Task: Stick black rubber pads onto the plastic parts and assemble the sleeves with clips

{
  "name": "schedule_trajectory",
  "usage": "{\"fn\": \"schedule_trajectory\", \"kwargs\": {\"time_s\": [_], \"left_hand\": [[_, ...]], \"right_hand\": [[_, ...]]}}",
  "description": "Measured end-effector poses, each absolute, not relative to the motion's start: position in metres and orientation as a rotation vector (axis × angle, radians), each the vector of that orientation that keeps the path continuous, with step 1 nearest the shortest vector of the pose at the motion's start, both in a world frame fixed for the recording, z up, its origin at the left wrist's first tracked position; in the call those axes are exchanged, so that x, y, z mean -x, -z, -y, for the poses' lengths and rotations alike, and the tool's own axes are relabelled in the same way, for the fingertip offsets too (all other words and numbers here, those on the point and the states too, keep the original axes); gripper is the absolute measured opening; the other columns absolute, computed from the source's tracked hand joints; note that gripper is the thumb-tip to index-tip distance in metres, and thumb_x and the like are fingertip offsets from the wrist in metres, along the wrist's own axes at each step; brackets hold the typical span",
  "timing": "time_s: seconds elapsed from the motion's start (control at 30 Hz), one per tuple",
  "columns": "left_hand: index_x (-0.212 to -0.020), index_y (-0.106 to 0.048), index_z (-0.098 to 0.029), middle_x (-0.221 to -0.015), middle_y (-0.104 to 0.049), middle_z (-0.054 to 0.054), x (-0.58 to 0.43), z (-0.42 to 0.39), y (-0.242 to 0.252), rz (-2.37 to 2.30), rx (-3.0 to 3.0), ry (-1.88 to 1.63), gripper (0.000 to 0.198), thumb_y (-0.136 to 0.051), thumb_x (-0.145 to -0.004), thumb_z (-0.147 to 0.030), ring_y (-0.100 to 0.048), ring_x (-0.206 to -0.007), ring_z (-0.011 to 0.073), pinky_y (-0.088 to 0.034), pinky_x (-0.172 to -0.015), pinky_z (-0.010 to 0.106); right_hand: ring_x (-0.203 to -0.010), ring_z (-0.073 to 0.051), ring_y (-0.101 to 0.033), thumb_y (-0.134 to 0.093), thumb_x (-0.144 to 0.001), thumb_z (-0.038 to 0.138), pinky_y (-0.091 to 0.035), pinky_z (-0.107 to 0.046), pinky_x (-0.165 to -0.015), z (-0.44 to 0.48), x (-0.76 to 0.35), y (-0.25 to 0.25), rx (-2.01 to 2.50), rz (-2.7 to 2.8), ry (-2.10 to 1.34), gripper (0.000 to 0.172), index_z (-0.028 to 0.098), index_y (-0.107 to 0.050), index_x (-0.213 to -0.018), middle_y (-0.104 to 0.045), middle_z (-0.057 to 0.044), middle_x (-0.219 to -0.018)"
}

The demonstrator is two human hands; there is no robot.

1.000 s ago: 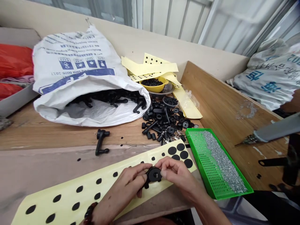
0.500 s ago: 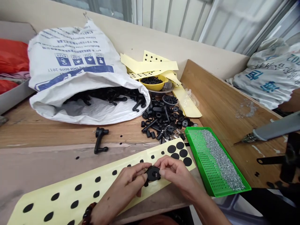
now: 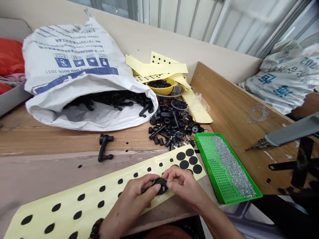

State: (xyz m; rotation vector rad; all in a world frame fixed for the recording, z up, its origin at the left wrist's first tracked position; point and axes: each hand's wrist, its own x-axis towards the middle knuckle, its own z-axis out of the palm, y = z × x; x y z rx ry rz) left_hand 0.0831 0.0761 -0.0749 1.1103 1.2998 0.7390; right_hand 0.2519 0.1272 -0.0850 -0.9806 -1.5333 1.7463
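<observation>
Between my hands is a round black plastic part [image 3: 163, 187] with a small light spot at its middle. My left hand [image 3: 133, 200] grips it from the left, thumb on top and fingers behind. At its right edge, my right hand [image 3: 184, 186] pinches with curled fingers; its fingertips partly hide that rim. Both hands hover over a pale yellow sticker sheet [image 3: 129, 189] with rows of small black dots and larger black discs at its right end. Farther left on the table lies a black crank handle [image 3: 104, 147].
A white woven sack [image 3: 74, 79] of black handles lies open at the back left. Behind the sheet sits a heap of black parts [image 3: 171, 124], near a yellow bowl [image 3: 161, 89]. To the right are a green tray [image 3: 211, 172] of small metal pieces and an electric screwdriver [image 3: 281, 136].
The round part has tilted slightly and moved a little left in the picture, with both hands still on it. The whole view has shifted slightly.
</observation>
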Motion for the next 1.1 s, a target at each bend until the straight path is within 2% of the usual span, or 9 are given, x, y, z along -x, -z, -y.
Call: {"fn": "schedule_trajectory", "kwargs": {"time_s": [0.1, 0.3, 0.43, 0.57, 0.73, 0.8, 0.9, 1.0, 1.1], "left_hand": [[-0.1, -0.064, -0.014, -0.071, -0.058, 0.001, -0.083, -0.076, 0.078, -1.205, -1.021, -0.747, 0.033, -0.056, -0.079, -0.039, -0.046, -0.062, 0.0119, -0.038, -0.057, 0.02], [-0.096, -0.064, -0.015, -0.069, -0.057, -0.001, -0.085, -0.074, 0.084, -1.239, -0.953, -0.827, 0.033, -0.06, -0.077, -0.042, -0.039, -0.054, 0.0083, -0.032, -0.049, 0.018], [-0.093, -0.064, -0.016, -0.064, -0.056, -0.002, -0.088, -0.07, 0.086, -1.281, -0.86, -0.991, 0.033, -0.066, -0.072, -0.041, -0.042, -0.056, 0.0096, -0.035, -0.05, 0.018], [-0.094, -0.064, -0.016, -0.068, -0.06, 0.0, -0.085, -0.068, 0.087, -1.299, -0.824, -1.041, 0.038, -0.069, -0.069, -0.043, -0.047, -0.06, 0.0111, -0.038, -0.051, 0.019], [-0.093, -0.064, -0.016, -0.071, -0.064, 0.001, -0.083, -0.064, 0.085, -1.332, -0.792, -1.092, 0.038, -0.07, -0.068, -0.043, -0.05, -0.061, 0.0113, -0.041, -0.052, 0.019], [-0.093, -0.064, -0.016, -0.07, -0.063, 0.0, -0.083, -0.062, 0.085, -1.347, -0.773, -1.106, 0.038, -0.07, -0.068, -0.044, -0.05, -0.06, 0.0111, -0.041, -0.052, 0.019], [-0.094, -0.064, -0.016, -0.067, -0.062, -0.001, -0.086, -0.061, 0.085, -1.35, -0.783, -1.124, 0.038, -0.07, -0.068, -0.043, -0.05, -0.059, 0.0107, -0.041, -0.051, 0.018], [-0.095, -0.064, -0.017, -0.066, -0.062, -0.002, -0.089, -0.06, 0.082, -1.317, -0.819, -1.143, 0.037, -0.069, -0.069, -0.042, -0.049, -0.057, 0.01, -0.041, -0.049, 0.017], [-0.096, -0.064, -0.019, -0.069, -0.064, -0.002, -0.085, -0.051, 0.08, -1.317, -0.783, -1.105, 0.036, -0.07, -0.07, -0.043, -0.055, -0.061, 0.0111, -0.044, -0.054, 0.018]], "right_hand": [[-0.077, -0.014, -0.054, -0.057, -0.063, 0.015, -0.043, -0.023, -0.062, -0.124, -0.253, 0.09, 0.965, 1.541, -1.732, 0.006, 0.018, -0.052, -0.06, -0.058, -0.004, -0.085], [-0.08, -0.015, -0.055, -0.059, -0.066, 0.017, -0.045, -0.025, -0.066, -0.124, -0.254, 0.088, 0.95, 1.588, -1.696, 0.008, 0.018, -0.054, -0.061, -0.057, -0.004, -0.086], [-0.081, -0.016, -0.056, -0.062, -0.072, 0.025, -0.045, -0.029, -0.073, -0.126, -0.257, 0.079, 0.962, 1.615, -1.683, 0.009, 0.018, -0.062, -0.066, -0.06, -0.005, -0.085], [-0.085, -0.017, -0.057, -0.064, -0.075, 0.036, -0.045, -0.03, -0.078, -0.124, -0.259, 0.078, 0.965, 1.362, -1.906, 0.021, 0.017, -0.071, -0.078, -0.064, -0.006, -0.09], [-0.074, -0.014, -0.06, -0.068, -0.072, 0.039, -0.046, -0.03, -0.075, -0.12, -0.255, 0.084, 0.937, 1.02, -2.091, 0.03, 0.013, -0.067, -0.087, -0.066, -0.008, -0.088], [-0.075, -0.015, -0.06, -0.065, -0.076, 0.041, -0.045, -0.03, -0.074, -0.118, -0.252, 0.085, 0.947, 1.041, -2.022, 0.033, 0.015, -0.061, -0.097, -0.066, -0.008, -0.09], [-0.078, -0.015, -0.058, -0.053, -0.086, 0.038, -0.043, -0.029, -0.074, -0.115, -0.248, 0.083, 0.989, 1.501, -1.724, 0.03, 0.018, -0.055, -0.108, -0.064, -0.004, -0.088], [-0.081, -0.015, -0.057, -0.04, -0.093, 0.03, -0.042, -0.027, -0.075, -0.111, -0.242, 0.076, 0.967, 1.976, -1.379, 0.025, 0.021, -0.055, -0.111, -0.062, -0.002, -0.089], [-0.08, -0.013, -0.058, -0.03, -0.096, 0.024, -0.043, -0.023, -0.073, -0.103, -0.233, 0.073, 0.879, 2.104, -1.243, 0.028, 0.023, -0.054, -0.109, -0.062, -0.002, -0.091]]}}
